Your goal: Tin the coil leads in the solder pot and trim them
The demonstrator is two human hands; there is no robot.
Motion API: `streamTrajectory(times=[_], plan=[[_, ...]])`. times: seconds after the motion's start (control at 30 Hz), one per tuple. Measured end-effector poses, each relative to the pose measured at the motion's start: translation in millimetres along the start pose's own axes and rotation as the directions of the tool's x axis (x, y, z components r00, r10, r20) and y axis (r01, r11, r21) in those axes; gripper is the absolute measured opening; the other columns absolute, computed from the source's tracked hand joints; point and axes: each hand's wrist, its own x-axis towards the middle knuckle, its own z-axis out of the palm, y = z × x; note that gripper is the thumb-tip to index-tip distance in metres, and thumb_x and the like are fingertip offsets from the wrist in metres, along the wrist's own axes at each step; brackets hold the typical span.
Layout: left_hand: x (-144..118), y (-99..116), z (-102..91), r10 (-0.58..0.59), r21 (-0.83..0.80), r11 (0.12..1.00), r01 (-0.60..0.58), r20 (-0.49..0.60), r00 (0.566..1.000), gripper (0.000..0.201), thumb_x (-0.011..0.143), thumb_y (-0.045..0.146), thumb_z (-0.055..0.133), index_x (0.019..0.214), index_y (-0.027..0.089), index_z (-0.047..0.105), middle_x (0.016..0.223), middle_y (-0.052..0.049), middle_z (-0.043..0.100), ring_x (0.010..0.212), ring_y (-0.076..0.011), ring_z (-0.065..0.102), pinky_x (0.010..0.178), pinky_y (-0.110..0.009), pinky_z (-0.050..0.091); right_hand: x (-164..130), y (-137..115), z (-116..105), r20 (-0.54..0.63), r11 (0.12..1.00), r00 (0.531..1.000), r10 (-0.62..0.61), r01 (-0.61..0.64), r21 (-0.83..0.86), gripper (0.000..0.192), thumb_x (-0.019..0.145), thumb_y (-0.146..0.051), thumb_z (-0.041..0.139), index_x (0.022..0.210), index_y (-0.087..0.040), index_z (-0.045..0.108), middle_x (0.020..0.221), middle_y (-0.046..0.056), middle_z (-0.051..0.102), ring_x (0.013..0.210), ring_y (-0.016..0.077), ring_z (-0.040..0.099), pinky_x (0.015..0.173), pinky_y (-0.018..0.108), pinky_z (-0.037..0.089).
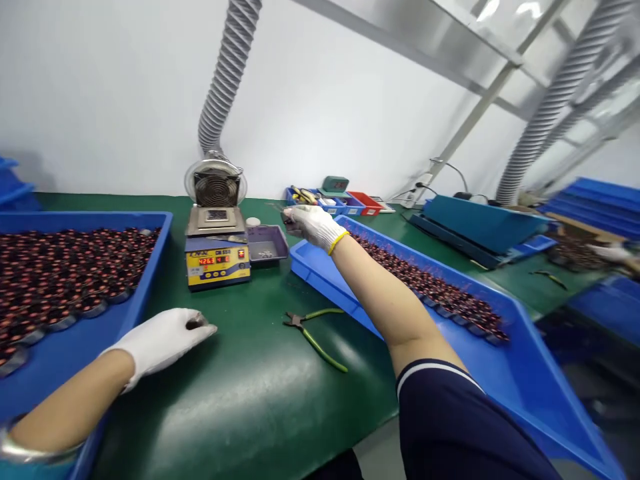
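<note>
My left hand, in a white glove, hovers over the green table beside the left tray. Its fingers are curled, thumb and forefinger meeting round a small gap, with nothing visible in them. Reaching forward, my gloved right hand is closed on a small dark part with thin wires sticking out; the fingers hide most of it. That hand is above the near-left corner of the right blue tray. Left of it stands a solder pot with a lit display. Green-handled cutting pliers lie on the table.
The left blue tray holds rows of round dark parts with reddish tips. Beside the pot is a small purple bin. A fume duct hangs above it. Small tool bins stand by the wall. Another person's gloved hand shows at far right.
</note>
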Motion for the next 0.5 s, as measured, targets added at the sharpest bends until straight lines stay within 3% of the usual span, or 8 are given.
streamTrajectory(times=[0.13, 0.23, 0.33, 0.43, 0.5], plan=[[3.7, -7.2, 6.6, 0.012, -0.003, 1.0, -0.012, -0.023, 1.0, 0.049, 0.075, 0.063, 0.044, 0.089, 0.024, 0.072, 0.079, -0.004, 0.073, 0.067, -0.0243, 0.067, 0.062, -0.032, 0.049, -36.9, 47.3, -68.4, -0.198, 0.957, 0.976, 0.096, -0.145, -0.25, 0.029, 0.082, -0.032, 0.055, 0.104, -0.015, 0.059, 0.066, 0.002, 0.061, 0.054, 0.0093, 0.056, 0.049, 0.017, 0.043], [5.1, -11.7, 10.2, 0.026, 0.011, 1.0, -0.025, -0.067, 0.997, 0.046, 0.076, 0.062, 0.046, 0.087, 0.026, 0.072, 0.084, -0.005, 0.074, 0.073, -0.026, 0.068, 0.067, -0.034, 0.051, -55.6, 79.8, -105.1, -0.343, 0.837, 0.926, 0.157, -0.309, -0.452, 0.029, 0.074, -0.036, 0.061, 0.089, -0.012, 0.066, 0.066, 0.005, 0.061, 0.063, 0.0149, 0.059, 0.055, 0.022, 0.044], [7.8, -14.8, 11.5, 0.073, 0.073, 0.995, -0.062, -0.153, 0.986, 0.046, 0.075, 0.063, 0.047, 0.089, 0.027, 0.072, 0.094, -0.006, 0.074, 0.081, -0.0292, 0.069, 0.075, -0.037, 0.051, -59.6, 106.0, -117.1, -0.452, 0.675, 0.878, 0.158, -0.43, -0.6, 0.033, 0.067, -0.041, 0.066, 0.081, -0.012, 0.069, 0.086, 0.012, 0.064, 0.084, 0.0234, 0.062, 0.07, 0.029, 0.046], [6.1, -10.9, 6.0, 0.1, 0.114, 0.991, -0.074, -0.243, 0.965, 0.047, 0.075, 0.064, 0.048, 0.093, 0.027, 0.072, 0.1, -0.006, 0.073, 0.09, -0.031, 0.067, 0.084, -0.04, 0.05, -57.4, 121.2, -114.3, -0.488, 0.551, 0.866, 0.106, -0.46, -0.696, 0.045, 0.066, -0.045, 0.069, 0.096, -0.011, 0.068, 0.119, 0.018, 0.054, 0.11, 0.0312, 0.052, 0.087, 0.036, 0.043], [-2.7, -3.4, -3.8, 0.098, 0.104, 0.992, -0.066, -0.338, 0.936, 0.047, 0.074, 0.062, 0.05, 0.096, 0.025, 0.071, 0.104, -0.006, 0.072, 0.097, -0.0305, 0.065, 0.09, -0.039, 0.048, -58.3, 123.8, -109.9, -0.476, 0.493, 0.876, 0.079, -0.449, -0.745, 0.052, 0.07, -0.048, 0.066, 0.103, -0.008, 0.065, 0.126, 0.022, 0.048, 0.118, 0.0357, 0.046, 0.092, 0.042, 0.04]])
